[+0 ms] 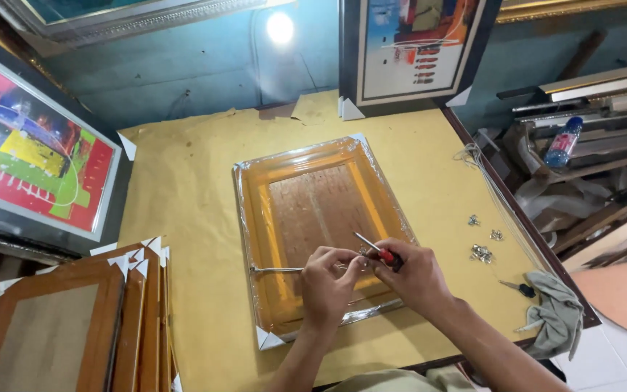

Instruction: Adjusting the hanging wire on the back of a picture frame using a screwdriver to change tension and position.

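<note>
A picture frame [313,167] wrapped in clear plastic lies face down on the yellow table [183,189], its brown backing showing. My right hand [415,279] is shut on a red-handled screwdriver [375,249] whose shaft points up and left over the frame's near rail. My left hand [326,283] pinches a small metal fitting beside the screwdriver tip, and a thin wire [273,270] runs left from it across the frame.
Small metal hangers [482,252] lie at the table's right edge, beside a grey cloth [556,312] and a second screwdriver [518,288]. Framed paintings [30,156] lean left and at the back [415,43]. Stacked wooden frames [74,319] stand at lower left. A plastic bottle [563,143] rests among mouldings.
</note>
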